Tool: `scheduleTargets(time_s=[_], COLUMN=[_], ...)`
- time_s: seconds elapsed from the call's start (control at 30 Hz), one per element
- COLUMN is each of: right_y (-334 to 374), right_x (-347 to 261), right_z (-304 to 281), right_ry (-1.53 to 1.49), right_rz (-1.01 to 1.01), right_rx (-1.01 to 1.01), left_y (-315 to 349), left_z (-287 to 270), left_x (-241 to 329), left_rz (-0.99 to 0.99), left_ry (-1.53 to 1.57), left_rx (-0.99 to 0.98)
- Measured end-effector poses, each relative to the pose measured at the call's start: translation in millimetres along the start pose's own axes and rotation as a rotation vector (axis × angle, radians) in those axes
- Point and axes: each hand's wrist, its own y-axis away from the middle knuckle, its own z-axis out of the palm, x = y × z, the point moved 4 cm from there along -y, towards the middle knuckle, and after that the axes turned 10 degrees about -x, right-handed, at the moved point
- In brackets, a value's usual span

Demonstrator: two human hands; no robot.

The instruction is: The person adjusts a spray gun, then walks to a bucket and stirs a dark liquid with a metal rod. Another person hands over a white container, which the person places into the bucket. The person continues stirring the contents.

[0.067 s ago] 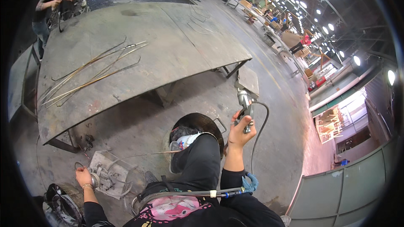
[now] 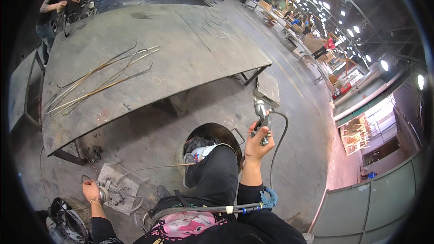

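Note:
My right hand (image 2: 258,143) is closed round the grip of a metal spray gun (image 2: 262,122), raised above the floor to the right of my knee. A dark hose (image 2: 284,136) curves from the gun down past my forearm. Low on the left, my left hand (image 2: 91,191) has its fingers curled beside a small dark loop (image 2: 85,178) and a round metal part (image 2: 103,194) of a dusty pump-like machine (image 2: 118,185). What those fingers grip is too small to make out. A thin hose (image 2: 158,167) runs from the machine toward my leg.
A large metal table (image 2: 176,54) bears several thin bent rods (image 2: 104,79). By my leg is a dark round drum (image 2: 229,136); a black-lined bucket (image 2: 65,226) sits lower left. A flat box (image 2: 267,88) rests past the gun. A person (image 2: 47,22) works at the far left.

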Motion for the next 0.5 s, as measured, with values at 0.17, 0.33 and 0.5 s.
scheduleTargets(time_s=[0.17, 0.33, 0.5], right_y=[33, 66, 95], right_x=[18, 14, -7], right_z=[1, 12, 22], right_ry=[-0.050, -0.113, -0.001], right_rz=[0.159, 0.173, 0.057], right_rx=[-0.111, -0.297, -0.511], left_y=[40, 160, 301], left_z=[-9, 30, 20], left_x=[57, 211, 352], left_rz=[0.405, 0.972, 1.629], left_ry=[-0.258, 0.122, 0.283], left_rx=[0.123, -0.149, -0.461])
